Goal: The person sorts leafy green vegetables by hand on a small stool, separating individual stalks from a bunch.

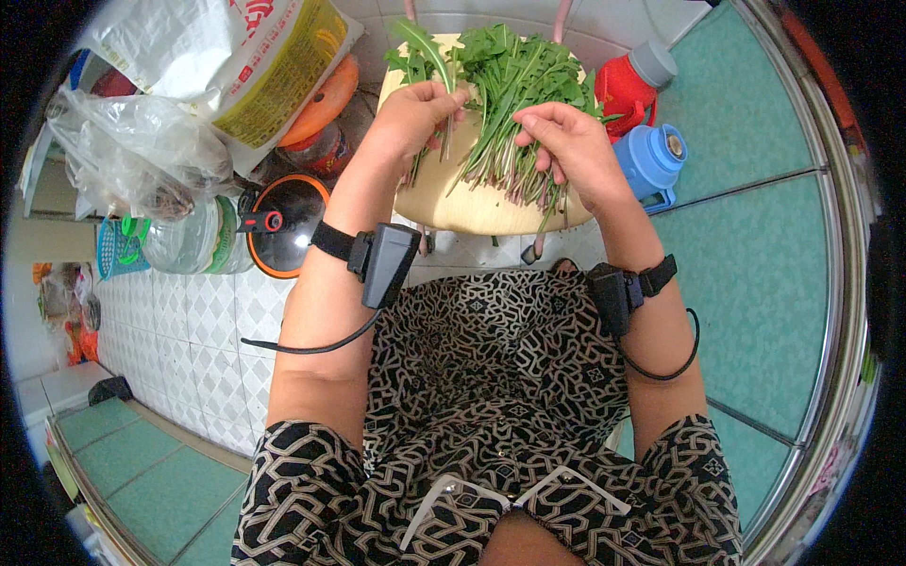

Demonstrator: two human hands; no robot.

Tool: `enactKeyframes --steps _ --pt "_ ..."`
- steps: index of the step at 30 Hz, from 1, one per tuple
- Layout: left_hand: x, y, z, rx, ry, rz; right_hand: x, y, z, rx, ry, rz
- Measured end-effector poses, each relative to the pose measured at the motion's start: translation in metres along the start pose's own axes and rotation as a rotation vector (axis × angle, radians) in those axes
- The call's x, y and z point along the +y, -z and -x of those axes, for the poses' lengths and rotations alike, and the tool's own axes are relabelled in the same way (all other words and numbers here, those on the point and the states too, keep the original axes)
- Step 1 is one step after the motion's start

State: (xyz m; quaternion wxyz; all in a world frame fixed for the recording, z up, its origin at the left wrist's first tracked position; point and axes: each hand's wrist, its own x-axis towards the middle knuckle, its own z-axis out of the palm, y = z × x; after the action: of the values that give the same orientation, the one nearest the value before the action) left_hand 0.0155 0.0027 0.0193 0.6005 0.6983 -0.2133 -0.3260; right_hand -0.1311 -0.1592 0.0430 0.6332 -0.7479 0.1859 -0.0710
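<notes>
My left hand (pixel 423 117) pinches a jagged-leaved green stem (pixel 427 46) between thumb and fingers, its leaf pointing up and away. A few more greens lie beneath that hand. A large bunch of leafy greens with purplish stem ends (pixel 520 92) rests on the pale seat of a stool (pixel 453 212). The leaves lie toward the far side, the stems toward me. My right hand (pixel 566 145) hovers at the bunch's right side, fingers loosely curled and apart, with nothing visible in them. Each forearm wears a black strapped device with a cord.
Right of the stool stand a red vacuum flask (pixel 626 88) and a blue one (pixel 648 166). At left are a large printed sack (pixel 283 85), clear plastic bags (pixel 141 152), a big clear bottle (pixel 191 237) and an orange-rimmed glass lid (pixel 287 244). White patterned tiles (pixel 191 325) cover the floor.
</notes>
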Motion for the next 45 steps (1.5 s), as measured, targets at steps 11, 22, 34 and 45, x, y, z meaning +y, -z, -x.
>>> enactKeyframes --steps 11,22,34,45 --pt "-0.022 -0.016 -0.004 -0.079 0.101 -0.319 0.004 0.004 0.000 -0.010 0.007 -0.015" --pt "-0.026 -0.018 -0.009 -0.059 0.061 -0.423 0.001 0.004 0.001 -0.018 -0.021 -0.011" --pt "-0.003 -0.014 0.003 -0.026 0.113 -0.202 0.000 0.002 0.002 -0.028 -0.081 0.043" --pt "0.004 -0.021 0.005 -0.195 0.145 0.243 0.004 -0.004 0.003 -0.107 -0.089 0.030"
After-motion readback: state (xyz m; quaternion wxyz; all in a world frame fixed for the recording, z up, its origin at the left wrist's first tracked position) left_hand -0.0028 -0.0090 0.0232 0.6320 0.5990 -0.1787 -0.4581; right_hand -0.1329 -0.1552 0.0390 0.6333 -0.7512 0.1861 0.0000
